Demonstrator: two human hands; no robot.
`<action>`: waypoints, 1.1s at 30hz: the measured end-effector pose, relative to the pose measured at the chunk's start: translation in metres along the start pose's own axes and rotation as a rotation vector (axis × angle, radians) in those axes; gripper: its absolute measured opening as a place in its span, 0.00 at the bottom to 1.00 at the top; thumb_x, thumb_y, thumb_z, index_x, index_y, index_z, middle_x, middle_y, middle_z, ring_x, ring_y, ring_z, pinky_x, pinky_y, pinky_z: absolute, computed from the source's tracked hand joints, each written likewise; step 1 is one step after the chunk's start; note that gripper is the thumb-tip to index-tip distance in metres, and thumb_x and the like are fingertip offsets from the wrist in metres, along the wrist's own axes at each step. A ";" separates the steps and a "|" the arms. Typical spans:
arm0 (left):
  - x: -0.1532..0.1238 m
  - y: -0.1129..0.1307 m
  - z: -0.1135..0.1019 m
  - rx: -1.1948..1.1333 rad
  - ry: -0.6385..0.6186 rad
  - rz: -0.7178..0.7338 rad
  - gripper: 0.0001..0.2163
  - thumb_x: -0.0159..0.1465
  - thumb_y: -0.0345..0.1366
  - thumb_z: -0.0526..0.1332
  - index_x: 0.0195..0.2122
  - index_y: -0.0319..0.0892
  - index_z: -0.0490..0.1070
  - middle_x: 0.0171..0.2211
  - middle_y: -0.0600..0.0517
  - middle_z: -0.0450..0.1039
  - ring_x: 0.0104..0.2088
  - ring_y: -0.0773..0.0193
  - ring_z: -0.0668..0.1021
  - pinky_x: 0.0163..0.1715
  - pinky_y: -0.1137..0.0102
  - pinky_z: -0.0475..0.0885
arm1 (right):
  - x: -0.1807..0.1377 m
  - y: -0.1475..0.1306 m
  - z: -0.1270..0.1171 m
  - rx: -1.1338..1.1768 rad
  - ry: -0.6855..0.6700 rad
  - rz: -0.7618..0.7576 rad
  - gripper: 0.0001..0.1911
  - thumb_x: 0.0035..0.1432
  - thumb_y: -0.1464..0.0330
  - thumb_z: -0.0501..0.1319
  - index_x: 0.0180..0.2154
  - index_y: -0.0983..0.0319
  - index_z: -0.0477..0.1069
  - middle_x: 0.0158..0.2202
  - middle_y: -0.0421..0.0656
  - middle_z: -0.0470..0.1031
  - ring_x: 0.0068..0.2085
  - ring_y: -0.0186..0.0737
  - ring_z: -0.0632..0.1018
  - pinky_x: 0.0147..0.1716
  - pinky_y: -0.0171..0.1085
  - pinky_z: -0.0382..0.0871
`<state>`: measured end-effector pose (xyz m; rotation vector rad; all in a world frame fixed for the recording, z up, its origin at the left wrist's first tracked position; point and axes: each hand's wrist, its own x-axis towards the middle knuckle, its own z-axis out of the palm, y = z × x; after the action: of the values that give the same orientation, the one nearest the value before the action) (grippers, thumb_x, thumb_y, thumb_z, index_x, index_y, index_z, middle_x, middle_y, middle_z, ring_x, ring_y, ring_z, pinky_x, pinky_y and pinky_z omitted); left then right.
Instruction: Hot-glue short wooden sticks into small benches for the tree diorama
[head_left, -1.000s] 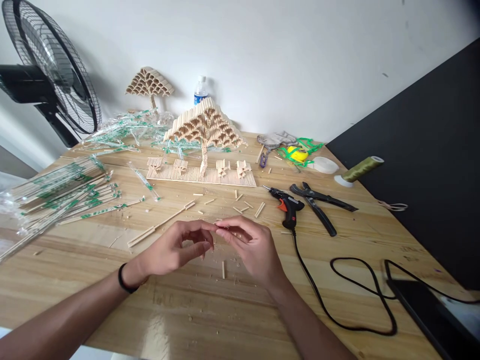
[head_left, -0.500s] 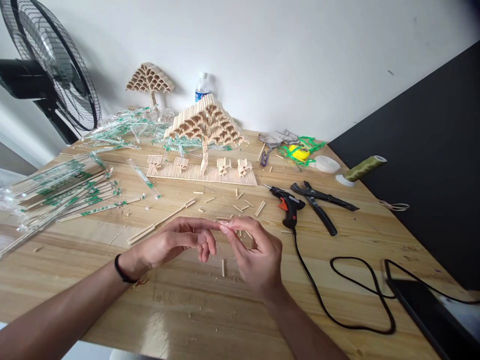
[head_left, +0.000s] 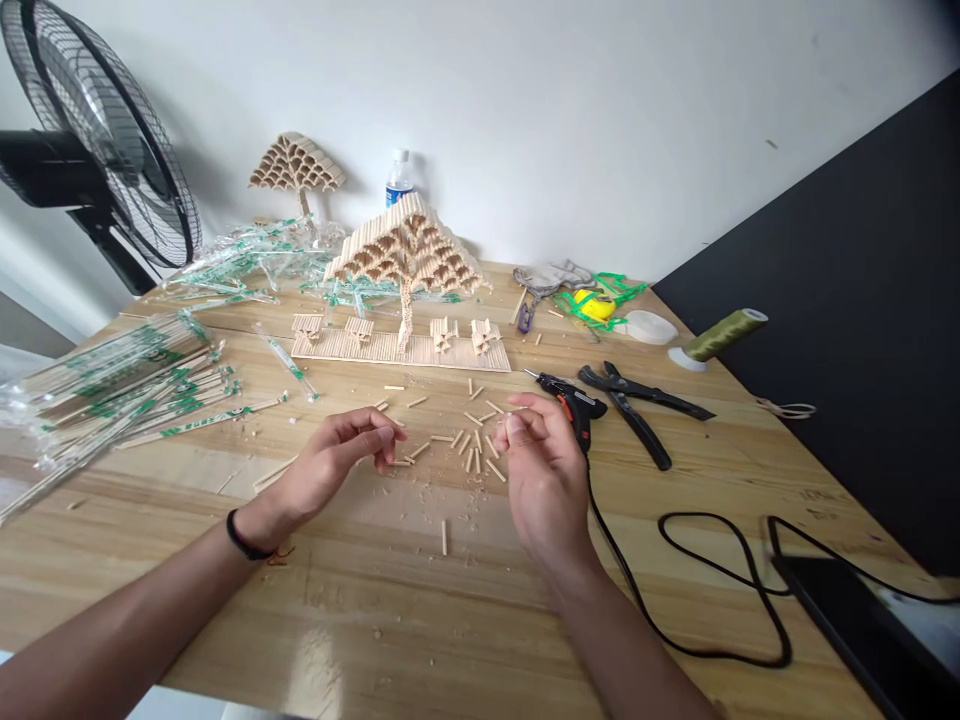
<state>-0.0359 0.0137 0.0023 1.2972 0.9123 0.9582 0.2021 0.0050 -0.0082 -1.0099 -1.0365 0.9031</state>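
Note:
My left hand [head_left: 341, 455] hovers over the table with its fingers loosely bent and a little apart, and I see nothing held in it. Short wooden stick pieces [head_left: 418, 452] lie just beside its fingertips. My right hand [head_left: 546, 470] is closed in a pinch, thumb against the fingers; whatever is between them is too small or hidden to make out. Left of that hand, several cut stick pieces [head_left: 469, 450] lie in a loose fan among crumbs. One more stick piece [head_left: 444, 538] lies alone nearer to me. The two hands are apart.
Behind stands a stick-built tree model [head_left: 406, 290] on a slatted base [head_left: 375, 348]. A glue gun [head_left: 574, 395] and pliers [head_left: 637, 415] lie to the right, with a black cord [head_left: 634, 600]. Wrapped chopsticks [head_left: 127, 370] and a fan [head_left: 105, 130] are at left.
My hands have moved apart from where their fingertips met. The left drew back to the left, the right shifted right, and the fan of stick pieces between them came into sight.

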 end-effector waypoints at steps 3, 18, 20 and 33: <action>0.001 0.003 -0.001 0.143 0.062 0.030 0.15 0.70 0.43 0.63 0.29 0.41 0.75 0.30 0.51 0.74 0.37 0.60 0.76 0.43 0.66 0.68 | -0.002 0.002 0.001 -0.004 -0.029 0.024 0.07 0.67 0.61 0.64 0.43 0.56 0.73 0.28 0.36 0.68 0.30 0.36 0.70 0.32 0.37 0.65; 0.022 0.003 -0.043 0.107 0.314 0.274 0.30 0.71 0.42 0.63 0.73 0.56 0.58 0.75 0.47 0.57 0.74 0.48 0.63 0.72 0.52 0.61 | -0.016 -0.011 0.012 -0.037 -0.643 0.232 0.12 0.67 0.58 0.67 0.45 0.59 0.76 0.32 0.42 0.83 0.33 0.40 0.84 0.39 0.40 0.80; 0.015 0.004 -0.034 0.030 0.120 0.250 0.29 0.73 0.42 0.62 0.74 0.59 0.57 0.76 0.49 0.55 0.75 0.48 0.61 0.73 0.51 0.60 | -0.019 -0.009 0.014 -0.026 -0.698 0.274 0.11 0.65 0.59 0.69 0.42 0.60 0.78 0.35 0.44 0.85 0.38 0.42 0.87 0.44 0.42 0.82; -0.009 0.002 0.020 -0.147 -0.450 -0.128 0.25 0.68 0.38 0.71 0.65 0.46 0.73 0.64 0.40 0.75 0.62 0.51 0.79 0.65 0.55 0.70 | -0.018 -0.001 0.013 -0.319 -0.519 -0.072 0.09 0.68 0.61 0.66 0.36 0.57 0.81 0.29 0.41 0.83 0.30 0.40 0.82 0.31 0.37 0.77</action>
<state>-0.0201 -0.0013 0.0060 1.2433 0.5566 0.5867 0.1855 -0.0088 -0.0097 -1.0130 -1.6849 0.9837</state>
